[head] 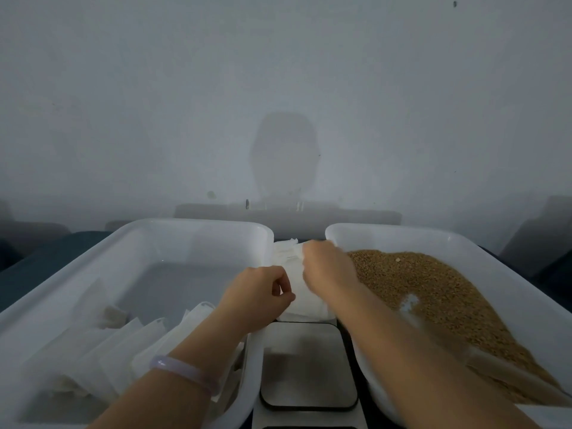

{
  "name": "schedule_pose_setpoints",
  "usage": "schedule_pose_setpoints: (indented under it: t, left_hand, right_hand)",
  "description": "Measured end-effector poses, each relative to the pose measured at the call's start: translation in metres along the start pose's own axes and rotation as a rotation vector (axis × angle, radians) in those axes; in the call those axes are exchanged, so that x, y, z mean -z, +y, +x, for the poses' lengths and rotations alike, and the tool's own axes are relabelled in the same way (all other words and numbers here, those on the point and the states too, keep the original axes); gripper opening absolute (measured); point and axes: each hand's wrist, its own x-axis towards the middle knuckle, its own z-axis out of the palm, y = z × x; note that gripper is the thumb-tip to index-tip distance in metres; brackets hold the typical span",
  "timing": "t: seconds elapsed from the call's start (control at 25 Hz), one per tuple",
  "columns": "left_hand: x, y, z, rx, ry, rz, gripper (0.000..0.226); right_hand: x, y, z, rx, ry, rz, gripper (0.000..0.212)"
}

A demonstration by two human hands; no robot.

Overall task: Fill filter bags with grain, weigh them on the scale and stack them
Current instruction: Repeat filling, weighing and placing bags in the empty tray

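At the far left stands the left tray (93, 252), white plastic, and in its near part lie the empty bags (123, 345), flat and overlapping one another like a fan. My left forearm passes over this tray, with a pale bracelet (185, 371) on the wrist. My left hand (257, 292) is above the tray's right rim; its thumb and curled fingers pinch the left edge of the bag (305, 292). This bag is white and wrinkled, and it is in the gap between the two trays, just beyond the far edge of the scale (306, 366). More white paper shows behind its top (I cannot tell if this belongs to the same bag or to others). The scale sits low in the gap, nearer to me, and nothing lies on its grey plate. My right hand (328, 267) is a little blurred; its fingers bend down and grasp the upper right part of the bag. My right forearm passes over the right tray (464, 239), also white, which holds a wide heap of brown grain (433, 280).
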Motion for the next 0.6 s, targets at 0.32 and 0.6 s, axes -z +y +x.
schedule_pose_setpoints:
  t: [0.32,0.6]
  left_hand:
    - [0.010,0.032,-0.007,-0.147,0.079,-0.130,0.056]
    - [0.011,0.032,-0.004,0.084,0.045,-1.188,0.028]
  right_hand:
    - [0.038,0.047,-0.040,-0.330,-0.051,1.871,0.023]
    - [0.015,0.038,-0.048,-0.338,-0.168,1.679,0.021]
